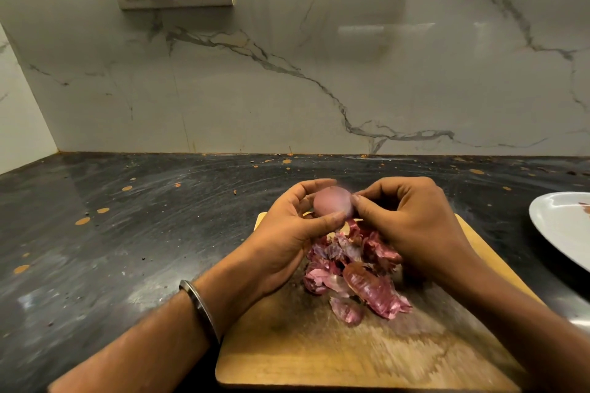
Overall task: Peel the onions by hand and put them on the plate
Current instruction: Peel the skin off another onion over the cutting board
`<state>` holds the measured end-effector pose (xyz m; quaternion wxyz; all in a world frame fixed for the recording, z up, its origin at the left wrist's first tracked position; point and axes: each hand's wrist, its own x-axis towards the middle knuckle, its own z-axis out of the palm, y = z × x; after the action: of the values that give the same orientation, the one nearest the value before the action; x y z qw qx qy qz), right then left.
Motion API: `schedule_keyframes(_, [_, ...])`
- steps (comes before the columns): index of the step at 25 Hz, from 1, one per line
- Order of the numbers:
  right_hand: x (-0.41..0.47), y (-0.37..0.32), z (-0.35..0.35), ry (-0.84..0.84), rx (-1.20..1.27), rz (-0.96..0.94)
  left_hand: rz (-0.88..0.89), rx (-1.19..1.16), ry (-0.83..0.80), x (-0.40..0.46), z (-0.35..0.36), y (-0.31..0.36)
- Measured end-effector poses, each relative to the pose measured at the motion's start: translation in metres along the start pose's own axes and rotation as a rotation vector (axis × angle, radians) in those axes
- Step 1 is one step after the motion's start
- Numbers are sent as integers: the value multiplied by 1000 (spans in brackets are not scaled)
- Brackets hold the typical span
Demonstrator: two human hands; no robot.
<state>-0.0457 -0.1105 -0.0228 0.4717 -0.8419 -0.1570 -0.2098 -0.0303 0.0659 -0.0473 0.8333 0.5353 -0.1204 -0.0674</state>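
Gripping a pale purple onion (333, 201) from both sides, the left hand (287, 233) cups it with curled fingers while the right hand (412, 220) pinches at its right edge with thumb and fingertips. It is held above the far end of a wooden cutting board (351, 354), over a heap of reddish onion skins (354, 274). A white plate (555, 226) sits on the dark surface (127, 233), right of the board
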Motion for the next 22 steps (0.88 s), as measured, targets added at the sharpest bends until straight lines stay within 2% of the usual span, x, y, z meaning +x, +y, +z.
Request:
schedule_keyframes(7, [2,2,2,70,-66,-14,5,-28,32,1,-2,4])
schedule_keyframes(13, [3,4,3,-1,-106,-38,15,-29,22,1,-2,4])
schedule_keyframes(22, [2,5,1,-19,104,33,44,52,-28,2,-7,1])
